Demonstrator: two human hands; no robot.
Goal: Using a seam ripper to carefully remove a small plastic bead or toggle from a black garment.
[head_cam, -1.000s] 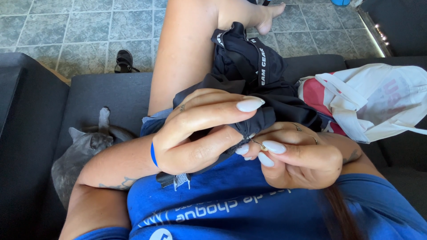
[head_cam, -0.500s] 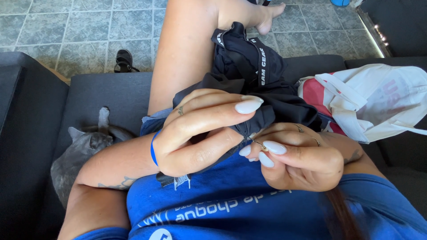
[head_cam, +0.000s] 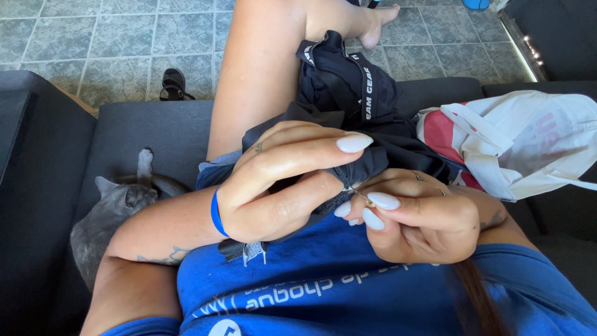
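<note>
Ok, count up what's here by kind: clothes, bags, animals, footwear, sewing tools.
Clothes: 1, black garment pinched by left hand
Bags: 1, white tote bag
Animals: 1, grey cat
Footwear: 1, black sandal
Sewing tools: 1, needle in right hand
Total: 5

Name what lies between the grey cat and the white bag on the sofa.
In the head view, the person's bare leg and a dark garment lie between the grey cat and the white bag.

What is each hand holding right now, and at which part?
The left hand pinches a folded edge of the dark garment between thumb and forefinger. The right hand holds a thin needle at its fingertips, against that fold.
</note>
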